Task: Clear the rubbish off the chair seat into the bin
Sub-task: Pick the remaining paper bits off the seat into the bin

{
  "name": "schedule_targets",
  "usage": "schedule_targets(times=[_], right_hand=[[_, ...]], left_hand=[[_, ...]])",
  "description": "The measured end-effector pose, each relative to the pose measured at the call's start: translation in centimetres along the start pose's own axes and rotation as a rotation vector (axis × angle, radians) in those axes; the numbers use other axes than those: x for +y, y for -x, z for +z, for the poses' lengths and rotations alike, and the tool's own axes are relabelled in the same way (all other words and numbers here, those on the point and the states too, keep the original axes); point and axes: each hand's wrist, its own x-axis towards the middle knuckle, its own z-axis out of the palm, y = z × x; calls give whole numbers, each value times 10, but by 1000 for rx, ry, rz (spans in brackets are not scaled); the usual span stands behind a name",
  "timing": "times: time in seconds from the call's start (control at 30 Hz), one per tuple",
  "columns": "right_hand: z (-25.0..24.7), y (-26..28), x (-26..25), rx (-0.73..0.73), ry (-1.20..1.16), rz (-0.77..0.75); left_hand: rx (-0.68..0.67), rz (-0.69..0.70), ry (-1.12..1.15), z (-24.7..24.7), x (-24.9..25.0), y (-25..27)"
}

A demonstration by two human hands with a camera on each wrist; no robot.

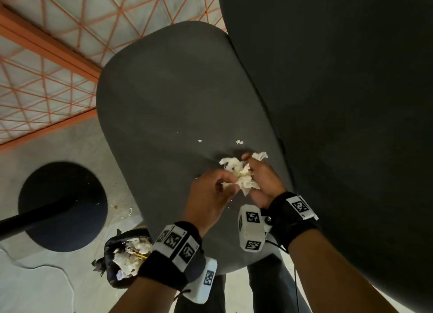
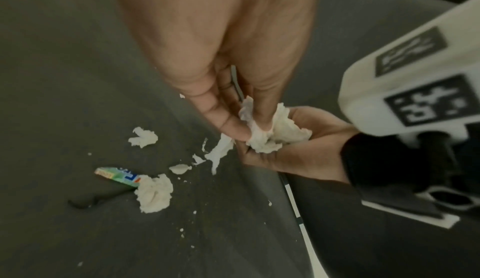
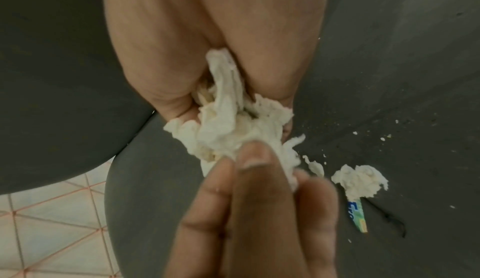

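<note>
Looking left, I saw the bin [image 1: 121,259] full of crumpled paper; my right hand [image 1: 262,181] cupped a tissue wad [image 1: 241,174] over the chair seat [image 1: 164,102], my left hand [image 1: 210,193] pinching it.

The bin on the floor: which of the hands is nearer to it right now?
Left. The left hand is over the seat on the side toward the bin; the right hand is beyond it, on the far side of the tissue wad both hold.
</note>
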Motion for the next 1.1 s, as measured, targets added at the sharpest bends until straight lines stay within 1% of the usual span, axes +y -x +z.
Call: schedule_targets(times=[0.1,0.17,0.2,0.23,0.3,0.33,0.37,0.43,0.5,0.57,0.67,0.77,0.83,0.93,0.97,1.0,1.03,1.1], right_hand=[[3,7,4,-112,61,43],[3,10,4,-141,95,37],[2,12,2,-158,105,31],[2,13,-1,-177,126,20],[2,17,-8,-203,169,12],[1,17,-11,-192,163,22],[0,18,-12,-174,153,26],[-2,18,-10,-129,153,16],[-6,18,-4,-94,163,6],[-10,17,1,-72,171,3],[-13,23,-2,-87,148,72],[-22,30,-2,-111,182,125],[-32,31,3,-46,164,94],[-42,33,6,98,109,26],[-45,34,7,127,114,16],[-48,33,7,156,135,9],[-49,34,6,183,174,4],[-52,33,7,218,260,-1]], left_hand=[[61,-40,29,7,2,-3],[79,-55,89,11,3,-6],[92,-39,97,13,3,-8],[120,5,60,17,1,-9],[180,78,-98,21,-2,-11],[193,74,-129,21,-4,-12],[198,56,-113,21,-4,-13],[168,26,-17,21,-3,-14],[117,60,67,26,-2,-16],[126,115,32,33,-6,-15],[157,113,-13,42,-12,-14],[131,140,-46,45,-16,-12],[38,151,-114,44,-17,-13],[-207,67,-121,37,-20,-17],[-247,43,-117,33,-21,-19],[-242,27,-133,29,-22,-22],[-196,19,-165,26,-24,-26],[-39,-10,-308,20,-28,-34]])
